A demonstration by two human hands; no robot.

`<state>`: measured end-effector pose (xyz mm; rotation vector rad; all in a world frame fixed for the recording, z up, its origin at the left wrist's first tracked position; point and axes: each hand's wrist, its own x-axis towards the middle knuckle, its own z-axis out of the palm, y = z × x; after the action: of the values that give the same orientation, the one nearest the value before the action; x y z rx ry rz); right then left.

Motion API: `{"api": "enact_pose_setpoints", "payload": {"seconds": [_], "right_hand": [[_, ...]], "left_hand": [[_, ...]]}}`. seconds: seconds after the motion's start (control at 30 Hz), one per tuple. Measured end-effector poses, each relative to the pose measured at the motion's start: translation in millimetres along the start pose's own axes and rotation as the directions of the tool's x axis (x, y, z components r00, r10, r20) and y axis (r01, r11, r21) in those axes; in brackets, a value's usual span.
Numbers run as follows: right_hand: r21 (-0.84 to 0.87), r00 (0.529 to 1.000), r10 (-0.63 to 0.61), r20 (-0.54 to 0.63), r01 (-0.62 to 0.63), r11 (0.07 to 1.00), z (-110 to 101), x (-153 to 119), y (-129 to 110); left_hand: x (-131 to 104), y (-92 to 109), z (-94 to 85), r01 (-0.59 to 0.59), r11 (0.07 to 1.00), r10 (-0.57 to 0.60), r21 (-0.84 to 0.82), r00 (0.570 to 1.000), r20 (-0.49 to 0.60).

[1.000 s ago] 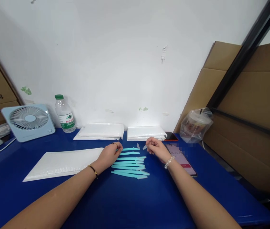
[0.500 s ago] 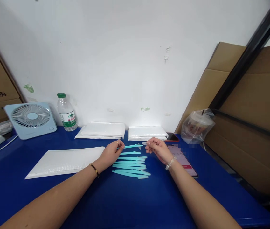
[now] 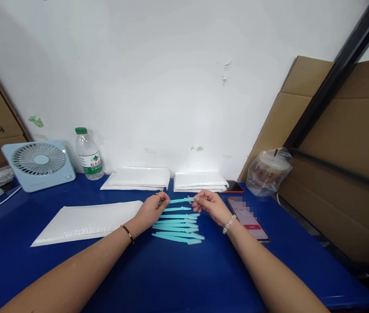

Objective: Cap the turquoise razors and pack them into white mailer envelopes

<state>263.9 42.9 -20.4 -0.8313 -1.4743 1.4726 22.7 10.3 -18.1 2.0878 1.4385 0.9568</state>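
Left hand [image 3: 151, 208] pinches 1 turquoise razor [image 3: 178, 201]; right hand [image 3: 211, 203] pinches a translucent cap [image 3: 192, 199] at its tip; other razors [image 3: 175, 225] lie nearer.

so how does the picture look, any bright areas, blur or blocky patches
Head view: the wall is brightest just above the white packets; head view: blocky pixels cover part of the lit phone; head view: left hand and right hand show no strong blur.
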Motion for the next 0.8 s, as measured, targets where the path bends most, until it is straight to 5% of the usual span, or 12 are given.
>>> {"api": "enact_pose_setpoints", "payload": {"seconds": [0.8], "right_hand": [[-0.021,0.998,-0.046,-0.047,0.045,0.999,-1.0,-2.3,-6.6]], "left_hand": [[1.7,-6.2,1.9,0.018,0.999,-0.018,-0.03,1.0,-0.015]]}}
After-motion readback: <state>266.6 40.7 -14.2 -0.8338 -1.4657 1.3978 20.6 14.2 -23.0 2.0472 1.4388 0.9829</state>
